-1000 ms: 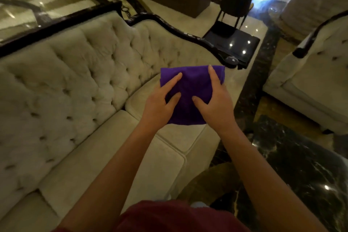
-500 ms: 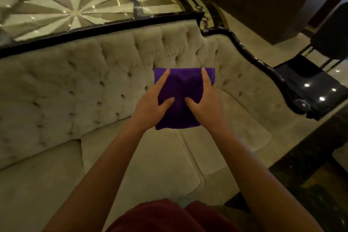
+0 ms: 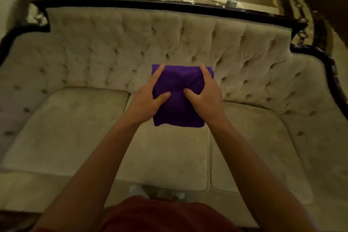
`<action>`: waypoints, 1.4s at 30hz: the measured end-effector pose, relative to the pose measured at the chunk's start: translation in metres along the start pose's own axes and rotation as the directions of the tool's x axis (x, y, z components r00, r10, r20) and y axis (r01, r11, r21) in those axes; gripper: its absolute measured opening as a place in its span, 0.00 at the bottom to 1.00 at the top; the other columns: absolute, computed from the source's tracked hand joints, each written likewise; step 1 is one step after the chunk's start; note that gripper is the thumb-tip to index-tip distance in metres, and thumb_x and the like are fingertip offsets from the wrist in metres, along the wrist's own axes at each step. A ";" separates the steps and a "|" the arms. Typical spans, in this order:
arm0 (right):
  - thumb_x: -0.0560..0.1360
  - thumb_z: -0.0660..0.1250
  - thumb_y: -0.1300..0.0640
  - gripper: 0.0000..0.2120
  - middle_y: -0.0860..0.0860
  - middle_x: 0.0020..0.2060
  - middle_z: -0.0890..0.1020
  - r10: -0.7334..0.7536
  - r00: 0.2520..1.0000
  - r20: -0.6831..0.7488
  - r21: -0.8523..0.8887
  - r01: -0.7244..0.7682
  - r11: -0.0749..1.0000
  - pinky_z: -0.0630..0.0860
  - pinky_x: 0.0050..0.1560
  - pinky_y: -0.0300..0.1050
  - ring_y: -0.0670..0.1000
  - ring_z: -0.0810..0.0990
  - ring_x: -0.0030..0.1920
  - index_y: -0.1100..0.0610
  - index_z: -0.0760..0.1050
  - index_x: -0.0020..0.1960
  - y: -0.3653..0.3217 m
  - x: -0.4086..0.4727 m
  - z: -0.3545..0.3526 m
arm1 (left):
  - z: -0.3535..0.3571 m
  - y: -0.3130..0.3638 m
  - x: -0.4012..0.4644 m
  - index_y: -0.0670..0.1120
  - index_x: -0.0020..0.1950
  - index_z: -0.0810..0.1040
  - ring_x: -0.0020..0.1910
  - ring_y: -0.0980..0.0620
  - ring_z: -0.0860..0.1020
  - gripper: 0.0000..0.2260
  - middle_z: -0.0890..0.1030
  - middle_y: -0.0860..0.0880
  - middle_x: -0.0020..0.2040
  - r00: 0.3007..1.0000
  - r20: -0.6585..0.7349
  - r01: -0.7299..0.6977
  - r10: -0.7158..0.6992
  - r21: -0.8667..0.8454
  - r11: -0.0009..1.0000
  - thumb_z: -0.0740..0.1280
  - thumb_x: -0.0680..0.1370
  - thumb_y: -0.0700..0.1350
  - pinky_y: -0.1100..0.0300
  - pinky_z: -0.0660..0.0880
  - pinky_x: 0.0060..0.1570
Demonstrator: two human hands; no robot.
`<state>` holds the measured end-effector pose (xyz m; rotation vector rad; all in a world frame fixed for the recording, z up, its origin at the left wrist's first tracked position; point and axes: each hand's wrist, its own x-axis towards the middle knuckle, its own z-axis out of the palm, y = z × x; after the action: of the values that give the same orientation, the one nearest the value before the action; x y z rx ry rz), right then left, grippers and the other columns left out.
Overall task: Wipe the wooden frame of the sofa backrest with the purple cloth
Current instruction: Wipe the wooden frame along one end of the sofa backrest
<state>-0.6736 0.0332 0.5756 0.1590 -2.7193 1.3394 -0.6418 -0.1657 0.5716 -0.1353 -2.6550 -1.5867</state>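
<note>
Left hand (image 3: 148, 98) and right hand (image 3: 204, 96) grasp the folded purple cloth (image 3: 178, 107), fingers hidden behind it; the dark wooden backrest frame (image 3: 169, 6) blurs at both ends.

The folded square purple cloth (image 3: 178, 100) hangs in the air out over the beige seat cushions, well below and short of the glossy dark wooden frame (image 3: 169, 6) that runs along the top of the tufted beige sofa backrest (image 3: 150, 43).

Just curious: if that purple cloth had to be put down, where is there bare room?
Both seat cushions lie bare: the left cushion and the right cushion, bordered by the tufted beige backrest. Both hands crowd the folded purple cloth.
</note>
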 end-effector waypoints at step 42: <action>0.68 0.78 0.54 0.21 0.42 0.56 0.84 -0.438 0.444 0.782 0.493 -0.010 0.870 0.85 0.53 0.52 0.49 0.85 0.55 0.40 0.81 0.59 -0.400 -0.020 0.517 | -0.511 -0.267 -0.226 0.57 0.71 0.76 0.58 0.57 0.84 0.25 0.85 0.57 0.60 0.814 -0.288 0.351 -0.504 -0.446 0.823 0.75 0.75 0.59 0.62 0.83 0.50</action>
<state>-0.6234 -0.6187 0.5722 1.6598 -2.7564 2.1948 -0.4461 -0.7535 0.5608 0.7663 -2.1340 -1.9732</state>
